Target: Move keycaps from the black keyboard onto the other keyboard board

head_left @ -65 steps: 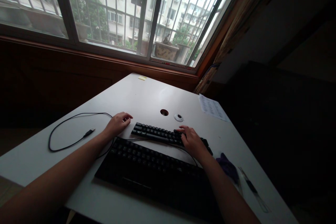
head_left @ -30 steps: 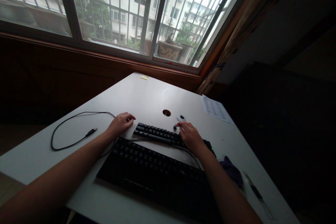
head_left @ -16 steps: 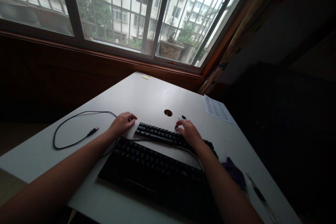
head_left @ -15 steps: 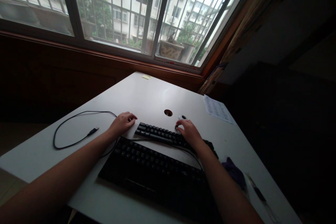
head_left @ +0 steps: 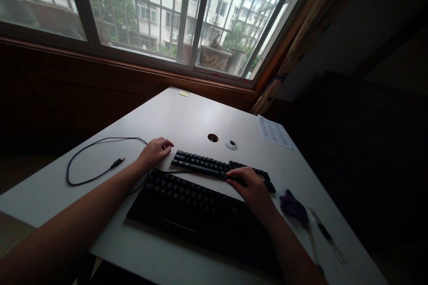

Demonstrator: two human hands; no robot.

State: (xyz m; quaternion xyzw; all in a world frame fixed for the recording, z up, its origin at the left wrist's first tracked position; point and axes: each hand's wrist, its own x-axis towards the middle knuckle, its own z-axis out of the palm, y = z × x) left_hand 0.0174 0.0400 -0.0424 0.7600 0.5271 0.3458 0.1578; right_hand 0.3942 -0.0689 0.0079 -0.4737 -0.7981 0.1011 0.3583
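Note:
Several black keycaps (head_left: 197, 160) stand in close rows on the white desk, behind a black keyboard (head_left: 190, 213). My right hand (head_left: 249, 182) is over the right part of these rows, thumb and forefinger pinched on a small dark piece that looks like a keycap (head_left: 227, 177), mostly hidden by the fingertips. The hand also covers some keycaps behind it. My left hand (head_left: 156, 153) rests on the desk left of the rows, fingers loosely curved and apart, holding nothing. The keyboard's cable passes beside the left wrist.
The black cable loops left to a USB plug (head_left: 117, 162). Behind the keycaps are a round desk hole (head_left: 213, 138) and its grey cover (head_left: 231, 144). To the right lie a purple cloth (head_left: 294, 207), a thin wire-ended tool (head_left: 326, 234) and a printed sheet (head_left: 276, 132).
My right hand has moved from the back edge of the keycap rows toward the keyboard, uncovering the grey hole cover. My left hand stays put. The view has shifted slightly.

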